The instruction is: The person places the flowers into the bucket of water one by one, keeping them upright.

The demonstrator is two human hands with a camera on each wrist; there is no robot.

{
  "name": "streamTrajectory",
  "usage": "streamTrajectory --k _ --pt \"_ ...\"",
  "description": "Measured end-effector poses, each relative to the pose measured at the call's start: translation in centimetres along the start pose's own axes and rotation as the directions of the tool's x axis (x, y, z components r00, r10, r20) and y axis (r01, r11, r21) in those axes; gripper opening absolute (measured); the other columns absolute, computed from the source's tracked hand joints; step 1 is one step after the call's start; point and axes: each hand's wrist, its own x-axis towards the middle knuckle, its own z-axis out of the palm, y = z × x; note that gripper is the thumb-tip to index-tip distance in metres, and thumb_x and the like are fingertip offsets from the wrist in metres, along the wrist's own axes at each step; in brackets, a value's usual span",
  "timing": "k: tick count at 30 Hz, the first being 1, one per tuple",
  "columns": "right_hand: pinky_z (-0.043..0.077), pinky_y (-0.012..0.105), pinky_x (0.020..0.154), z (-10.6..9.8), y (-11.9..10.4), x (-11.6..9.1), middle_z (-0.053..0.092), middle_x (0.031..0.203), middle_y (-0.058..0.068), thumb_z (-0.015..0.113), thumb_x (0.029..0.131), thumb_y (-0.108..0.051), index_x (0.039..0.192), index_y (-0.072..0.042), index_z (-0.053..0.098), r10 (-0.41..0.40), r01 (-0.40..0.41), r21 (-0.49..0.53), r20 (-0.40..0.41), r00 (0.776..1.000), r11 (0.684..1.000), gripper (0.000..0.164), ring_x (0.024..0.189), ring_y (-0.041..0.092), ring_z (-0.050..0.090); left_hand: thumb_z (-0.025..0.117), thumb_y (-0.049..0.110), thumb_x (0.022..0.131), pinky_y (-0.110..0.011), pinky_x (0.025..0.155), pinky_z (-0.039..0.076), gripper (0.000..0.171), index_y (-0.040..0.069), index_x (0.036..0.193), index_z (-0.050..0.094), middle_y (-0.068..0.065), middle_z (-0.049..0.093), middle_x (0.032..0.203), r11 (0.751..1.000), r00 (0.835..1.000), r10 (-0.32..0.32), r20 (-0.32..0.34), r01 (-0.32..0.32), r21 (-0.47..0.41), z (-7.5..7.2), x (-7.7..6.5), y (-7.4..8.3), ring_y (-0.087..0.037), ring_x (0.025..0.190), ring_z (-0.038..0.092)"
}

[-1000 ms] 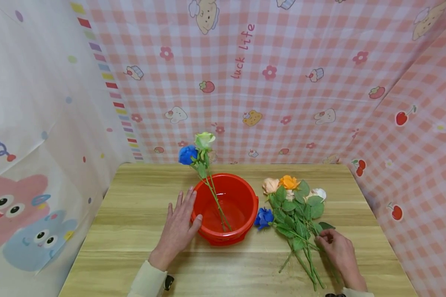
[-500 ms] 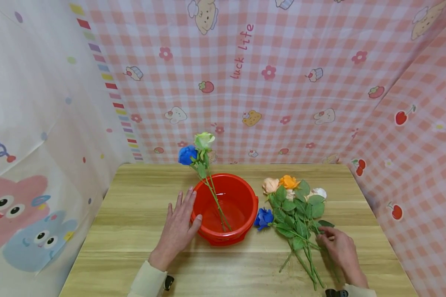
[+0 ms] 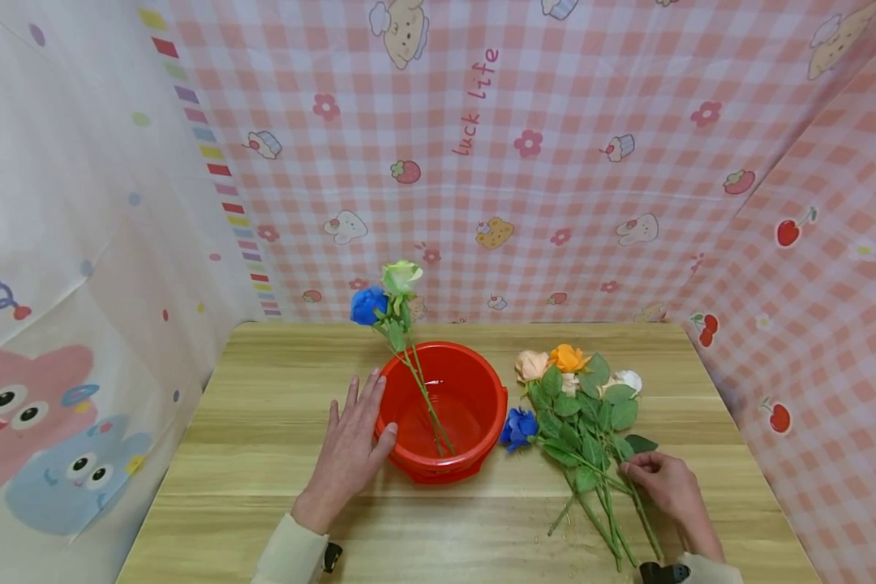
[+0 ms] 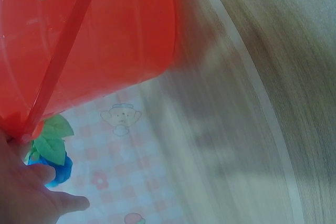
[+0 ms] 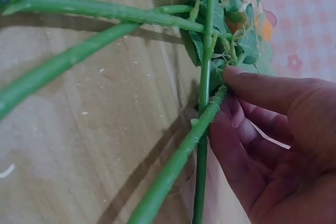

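My left hand (image 3: pixel 350 450) rests with spread fingers against the left side of a red plastic bucket (image 3: pixel 401 466). Two stemmed roses lean in the bucket, a blue rose (image 3: pixel 369 305) and a pale green rose (image 3: pixel 403 276). To the right, my right hand (image 3: pixel 667 487) pinches a green rose stem (image 5: pixel 181 153) between thumb and fingers, beside a loose pile of roses. That pile shows a peach rose (image 3: pixel 531 365), an orange rose (image 3: pixel 568 358), a white rose (image 3: pixel 628 380) and a second blue rose (image 3: pixel 518 430). Which bloom the pinched stem belongs to is hidden among the leaves.
Everything stands on a wood-grain table (image 3: pixel 263 422). Pink checked cloth (image 3: pixel 591 105) hangs behind and at the right; a white printed sheet (image 3: pixel 80 203) hangs at the left. Small bits lie under the stems.
My right hand has shifted slightly, and the stem in its fingers now shows more clearly below the hand. My left hand, the bucket and its two roses have stayed put.
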Motion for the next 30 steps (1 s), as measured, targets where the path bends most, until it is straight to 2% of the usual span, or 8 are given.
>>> streamTrajectory --k 3,7,12,15,18,24,30 --pt "0.050 0.025 0.061 -0.1 0.0 0.1 0.072 0.079 0.001 0.072 0.096 -0.023 0.097 0.003 0.074 0.022 -0.024 0.060 0.036 0.999 0.998 0.025 0.070 0.013 0.063 0.056 0.033 0.102 -0.076 0.115 0.020 0.072 0.008 0.164 0.029 -0.005 0.022 0.172 1.000 1.000 -0.004 0.002 0.004 -0.004 0.0 0.0 0.0 -0.040 0.157 0.017" --pt "0.053 0.025 0.062 -0.4 -0.2 0.1 0.075 0.086 0.005 0.071 0.096 -0.021 0.098 0.004 0.076 0.037 -0.044 0.103 0.071 0.997 0.994 0.025 0.073 0.013 0.066 0.056 0.033 0.102 -0.076 0.116 0.019 0.072 0.009 0.164 0.029 -0.004 0.022 0.172 1.000 1.000 -0.011 0.007 0.011 -0.009 0.0 0.0 0.0 -0.039 0.157 0.016" --pt "0.053 0.025 0.065 -0.7 -0.4 0.1 0.076 0.088 0.005 0.070 0.096 -0.021 0.103 0.004 0.077 0.035 -0.043 0.093 0.077 0.996 0.995 0.027 0.076 0.013 0.066 0.056 0.033 0.102 -0.076 0.116 0.018 0.072 0.008 0.164 0.029 -0.005 0.021 0.172 1.000 1.000 -0.008 0.007 0.008 -0.004 0.0 0.0 0.0 -0.040 0.157 0.016" --pt "0.051 0.026 0.066 -0.9 -0.6 0.0 0.073 0.084 0.004 0.067 0.098 -0.021 0.109 0.005 0.075 0.031 -0.036 0.090 0.065 0.997 0.995 0.030 0.076 0.014 0.063 0.056 0.033 0.102 -0.076 0.116 0.020 0.071 0.008 0.164 0.030 -0.005 0.022 0.172 1.000 1.000 -0.005 0.002 0.005 -0.002 0.0 0.0 0.1 -0.040 0.157 0.017" --pt "0.053 0.025 0.066 -1.0 -0.8 0.0 0.074 0.089 0.007 0.066 0.100 -0.022 0.116 0.007 0.072 0.028 -0.033 0.113 0.044 0.999 0.993 0.034 0.077 0.014 0.065 0.055 0.033 0.102 -0.076 0.115 0.019 0.071 0.008 0.164 0.030 -0.005 0.022 0.172 1.000 1.000 -0.004 0.001 0.004 -0.002 0.0 0.0 0.1 -0.041 0.156 0.017" --pt "0.054 0.023 0.066 -1.4 -1.4 -0.2 0.074 0.092 0.005 0.068 0.100 -0.023 0.118 0.008 0.070 0.026 -0.022 0.170 -0.020 0.999 0.985 0.037 0.076 0.008 0.065 0.056 0.033 0.102 -0.076 0.116 0.018 0.072 0.008 0.164 0.030 -0.005 0.022 0.172 1.000 1.000 -0.003 -0.002 0.003 -0.007 -0.1 0.0 0.1 -0.041 0.156 0.018" --pt "0.059 0.023 0.070 -1.4 -1.9 -0.1 0.072 0.097 0.005 0.066 0.102 -0.025 0.129 0.014 0.062 0.047 -0.032 0.291 -0.045 0.998 0.956 0.048 0.078 0.004 0.066 0.056 0.034 0.102 -0.076 0.116 0.018 0.072 0.009 0.164 0.030 -0.005 0.022 0.172 1.000 1.000 -0.004 -0.001 0.004 -0.008 0.0 0.0 0.0 -0.042 0.156 0.018"
